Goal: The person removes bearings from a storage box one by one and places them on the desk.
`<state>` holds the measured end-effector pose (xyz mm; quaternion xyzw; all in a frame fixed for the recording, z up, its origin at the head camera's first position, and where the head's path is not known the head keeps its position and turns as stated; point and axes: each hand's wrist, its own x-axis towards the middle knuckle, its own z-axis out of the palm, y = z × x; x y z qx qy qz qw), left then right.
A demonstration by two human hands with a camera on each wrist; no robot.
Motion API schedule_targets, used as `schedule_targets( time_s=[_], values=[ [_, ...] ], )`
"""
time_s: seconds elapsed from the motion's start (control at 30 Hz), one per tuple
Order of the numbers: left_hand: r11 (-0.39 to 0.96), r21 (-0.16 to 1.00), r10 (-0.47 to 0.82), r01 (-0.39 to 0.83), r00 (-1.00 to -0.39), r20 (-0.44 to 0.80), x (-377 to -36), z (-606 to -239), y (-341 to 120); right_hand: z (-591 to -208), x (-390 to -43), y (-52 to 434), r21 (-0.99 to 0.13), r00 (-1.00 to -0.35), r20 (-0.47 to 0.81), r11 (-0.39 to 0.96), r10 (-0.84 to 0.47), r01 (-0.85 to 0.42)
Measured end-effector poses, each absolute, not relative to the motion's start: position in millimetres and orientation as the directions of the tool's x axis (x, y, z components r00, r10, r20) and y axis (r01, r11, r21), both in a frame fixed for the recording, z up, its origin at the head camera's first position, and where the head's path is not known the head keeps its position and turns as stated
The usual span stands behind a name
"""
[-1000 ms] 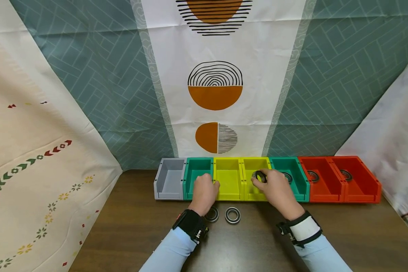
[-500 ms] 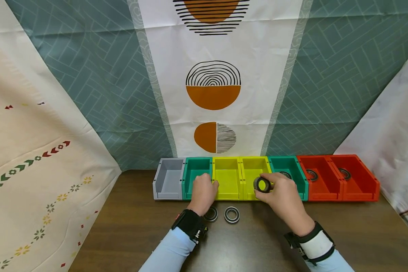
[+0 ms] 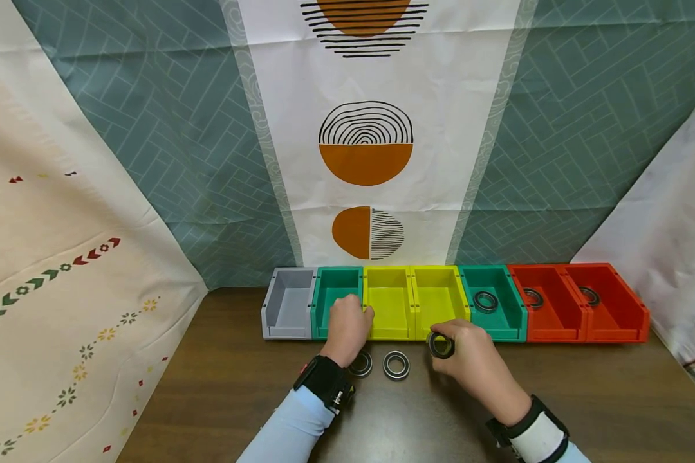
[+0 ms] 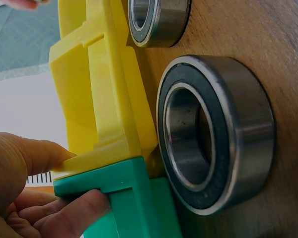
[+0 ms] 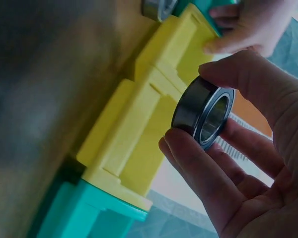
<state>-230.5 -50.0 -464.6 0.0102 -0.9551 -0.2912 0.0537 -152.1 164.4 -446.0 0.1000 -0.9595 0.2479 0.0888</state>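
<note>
Right hand [image 3: 469, 360]: a bearing [image 3: 441, 345] is pinched upright between thumb and fingers, bore facing the camera. A second ago this bearing was held over the right yellow bin [image 3: 437, 302]; half a second ago it was at that bin's front lip. It is now drawn back out and lower, held just in front of the bin's front wall, above the desk [image 3: 585, 399]. The right yellow bin is seen with nothing in it, so the bearing was withdrawn rather than dropped. It may be due for the desk or another bin; that is judged only from the pull-back.

Left hand [image 3: 347, 328]: unchanged over the second. Its fingers are curled over the front wall where the left teal bin [image 3: 336, 296] meets the left yellow bin [image 3: 388, 302], gripping the rim and bracing the row.

Two loose bearings are lying flat on the desk just in front of the bins, the left one [image 3: 360, 364] partly hidden behind the left wrist, the other [image 3: 396, 365] between the hands. Neither has shifted.

One bearing each is lying in the right teal bin [image 3: 486, 301] and in the two red bins [image 3: 534, 298] [image 3: 589, 296]. The grey bin [image 3: 289, 305] appears bare, though its near floor is poorly seen
</note>
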Motion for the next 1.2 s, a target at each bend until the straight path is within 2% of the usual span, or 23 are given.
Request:
schedule_targets(
  time_s=[0.2, 0.57, 0.83, 1.2],
  values=[
    [0.840, 0.541, -0.039, 0.046, -0.989, 0.146, -230.2, -463.7, -50.1, -456.8, -153.6, 159.9, -0.450, -0.971, 0.168, 0.863, -0.169, -0.228],
    [0.832, 0.555, -0.051, 0.019, -0.992, 0.111, -230.8, -464.6, -48.9, -464.8, -157.8, 154.3, -0.457, -0.986, 0.001, 0.877, -0.165, -0.147],
    [0.839, 0.544, -0.058, -0.001, -0.994, 0.089, -231.1, -464.2, -48.2, -472.3, -160.5, 152.9, -0.451, -0.983, -0.035, 0.881, -0.180, -0.146],
    [0.846, 0.532, -0.052, 0.027, -0.990, 0.133, -231.1, -466.3, -49.4, -479.2, -162.1, 151.9, -0.423, -0.977, -0.068, 0.893, -0.202, -0.155]
  ],
)
